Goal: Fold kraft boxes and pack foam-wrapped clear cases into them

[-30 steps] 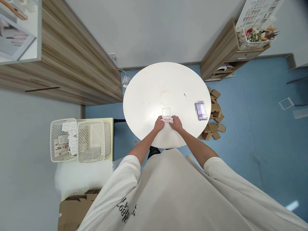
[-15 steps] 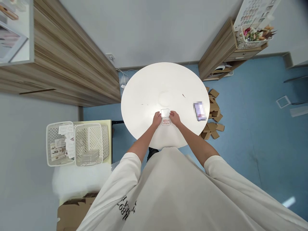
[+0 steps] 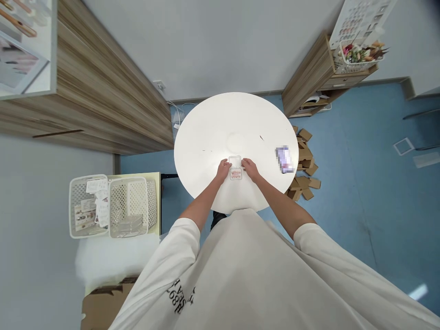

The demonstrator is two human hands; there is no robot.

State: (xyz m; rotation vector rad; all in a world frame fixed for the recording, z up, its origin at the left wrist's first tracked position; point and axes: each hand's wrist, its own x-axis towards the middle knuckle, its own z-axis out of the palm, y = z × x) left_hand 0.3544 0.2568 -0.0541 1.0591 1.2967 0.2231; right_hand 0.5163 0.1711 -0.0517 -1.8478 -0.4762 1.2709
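A small clear plastic case lies opened out on the white round table, its lid on the far side and its base nearer me. Rows of small pinkish pieces fill the base; they are too small to name surely. My left hand is closed at the left edge of the case, fingers against the lid's side. On the opposite edge my right hand grips in the same way, its fingers bent near the hinge.
A blurred-out purple object lies at the table's right. Small dark bits dot the tabletop. Cardboard pieces are heaped on the floor to the right. White perforated baskets stand left. Wood-grain cabinets flank the table.
The whole view has shifted slightly. Both hands stay at the sides of the case, with hardly any movement; the lid's reflection looks a little different.
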